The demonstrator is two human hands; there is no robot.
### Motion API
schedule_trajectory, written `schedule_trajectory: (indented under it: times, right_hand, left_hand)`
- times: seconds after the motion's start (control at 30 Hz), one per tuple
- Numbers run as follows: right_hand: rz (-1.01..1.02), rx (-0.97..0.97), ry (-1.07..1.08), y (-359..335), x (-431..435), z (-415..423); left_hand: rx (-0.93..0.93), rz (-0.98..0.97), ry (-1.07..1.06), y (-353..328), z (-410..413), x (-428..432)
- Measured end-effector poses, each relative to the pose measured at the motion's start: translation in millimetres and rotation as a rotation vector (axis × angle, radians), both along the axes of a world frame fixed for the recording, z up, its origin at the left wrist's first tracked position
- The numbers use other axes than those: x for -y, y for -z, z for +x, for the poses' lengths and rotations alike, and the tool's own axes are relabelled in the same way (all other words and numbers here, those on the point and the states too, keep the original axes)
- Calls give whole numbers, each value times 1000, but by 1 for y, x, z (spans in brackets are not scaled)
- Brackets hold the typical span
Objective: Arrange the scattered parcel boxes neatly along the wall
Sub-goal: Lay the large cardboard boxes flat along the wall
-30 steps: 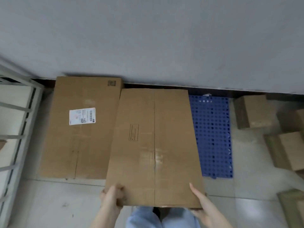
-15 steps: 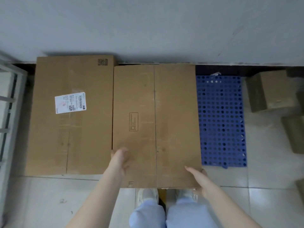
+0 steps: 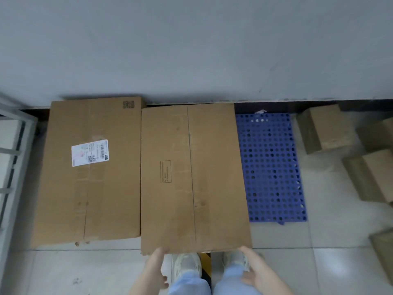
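The plain box (image 3: 191, 177) lies flat at my 12 o'clock. Its far edge is at the wall (image 3: 191, 50) and its left side touches the labelled box (image 3: 91, 173) at 10 o'clock. My left grip (image 3: 156, 265) meets the near edge at about 7 o'clock and my right grip (image 3: 254, 271) meets the near right corner at 5 o'clock. On both, the fingers reach out fairly straight against the cardboard and wrap round nothing. I cannot tell whether the fingertips tuck under the edge.

I judge this box nearly placed, but its near edge sits closer to me than its neighbour's, so the row is not flush. The main risk is an uneven shove. If the right grip pushes harder at the corner, the box could twist and open a gap, or nudge the labelled box askew. The blue mat (image 3: 272, 167) at 2 o'clock runs right up to the box's side. If the box half-rides on it, it may rock or sit tilted. My shoes (image 3: 187, 265) stand just at the near edge, so toes or fingers could get pinched there. The small boxes (image 3: 325, 128) at 3 o'clock lie scattered on the floor (image 3: 63, 273), unsorted.
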State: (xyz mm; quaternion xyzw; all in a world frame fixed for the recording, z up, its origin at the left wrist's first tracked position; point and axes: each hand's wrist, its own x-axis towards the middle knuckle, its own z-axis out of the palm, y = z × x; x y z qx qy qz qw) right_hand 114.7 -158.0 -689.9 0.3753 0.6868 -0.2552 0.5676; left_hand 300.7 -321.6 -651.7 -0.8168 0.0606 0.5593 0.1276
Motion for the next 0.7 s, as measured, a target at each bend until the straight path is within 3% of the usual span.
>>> schedule_trajectory:
  times: [0.1, 0.23, 0.37, 0.43, 0.5, 0.7]
  right_hand:
    - [-24, -14, 43, 13, 25, 6]
    - [-112, -57, 242, 29, 46, 6]
    - [-151, -22, 102, 9, 64, -12]
    - [-129, 4, -94, -6, 74, -21]
    - [-153, -86, -233, -29, 87, -30]
    - [-338, -289, -282, -166, 134, -74]
  left_hand:
    - [-16, 8, -88, 39, 14, -15]
    - [-157, -134, -199, 56, 3, 2]
    - [-203, -248, -169, 51, -10, 25]
    - [-189, -269, -91, 33, -16, 36]
    - [-177, -317, 11, 5, -21, 48]
    - [-274, -536, 248, -130, -76, 97]
